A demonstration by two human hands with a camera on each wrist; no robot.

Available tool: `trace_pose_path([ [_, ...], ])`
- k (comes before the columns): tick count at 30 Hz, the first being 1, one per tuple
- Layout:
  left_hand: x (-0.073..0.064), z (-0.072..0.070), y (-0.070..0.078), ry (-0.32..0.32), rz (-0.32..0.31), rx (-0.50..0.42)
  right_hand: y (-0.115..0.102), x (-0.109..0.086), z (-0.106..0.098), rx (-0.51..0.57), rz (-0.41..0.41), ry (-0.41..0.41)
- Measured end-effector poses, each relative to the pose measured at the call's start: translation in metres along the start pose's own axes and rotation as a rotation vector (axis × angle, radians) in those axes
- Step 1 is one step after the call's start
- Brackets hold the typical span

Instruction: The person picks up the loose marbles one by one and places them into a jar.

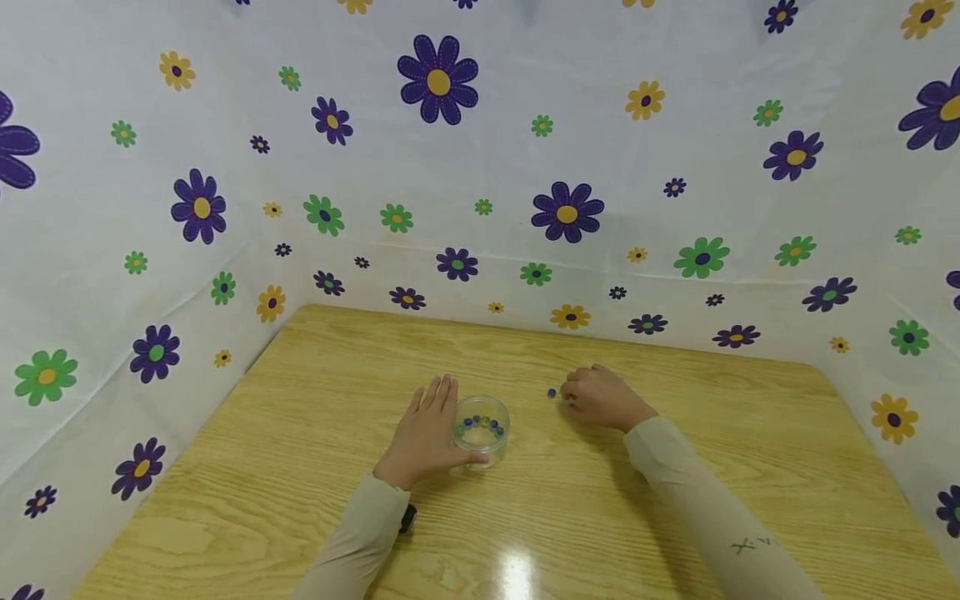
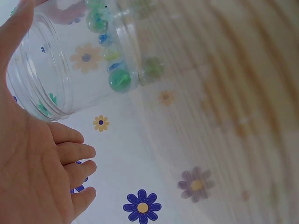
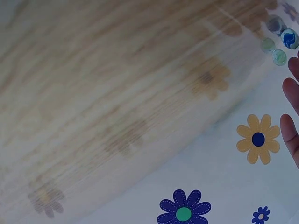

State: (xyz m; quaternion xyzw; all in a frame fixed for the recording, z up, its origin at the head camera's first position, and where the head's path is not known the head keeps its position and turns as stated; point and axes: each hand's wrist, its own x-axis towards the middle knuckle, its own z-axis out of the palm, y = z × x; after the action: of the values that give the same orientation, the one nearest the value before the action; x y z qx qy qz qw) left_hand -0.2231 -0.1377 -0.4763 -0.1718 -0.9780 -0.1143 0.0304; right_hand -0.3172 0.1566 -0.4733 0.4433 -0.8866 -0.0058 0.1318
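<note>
A clear round jar (image 1: 492, 454) stands on the table with several blue and green glass marbles (image 2: 120, 80) on its bottom. My left hand (image 1: 426, 437) rests against the jar's left side, its fingers straight and spread behind and the thumb across the front. To the jar's right, my right hand (image 1: 603, 398) is low over the table with bent, separated fingers. Right by its fingertips (image 3: 290, 91) lie a blue-and-white swirled marble (image 3: 290, 38) and a pale green marble (image 3: 279, 57). The right thumb is hidden in the right wrist view.
The wooden table (image 1: 285, 417) is glossy and mirrors the marbles. A white cloth (image 1: 480, 158) printed with flowers hangs behind it and along both sides. A dark band (image 1: 408, 518) shows at the left wrist.
</note>
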Motion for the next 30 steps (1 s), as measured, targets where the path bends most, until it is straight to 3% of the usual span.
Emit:
trace_pose_path([
  [9,0.0,0.0,0.0,-0.004,-0.004,-0.005,0.002,-0.003,0.004,-0.006,0.018,-0.07],
  [30,0.001,0.002,-0.001,-0.002,-0.004,0.015,0.006,-0.029,-0.004,0.031,0.02,-0.11],
])
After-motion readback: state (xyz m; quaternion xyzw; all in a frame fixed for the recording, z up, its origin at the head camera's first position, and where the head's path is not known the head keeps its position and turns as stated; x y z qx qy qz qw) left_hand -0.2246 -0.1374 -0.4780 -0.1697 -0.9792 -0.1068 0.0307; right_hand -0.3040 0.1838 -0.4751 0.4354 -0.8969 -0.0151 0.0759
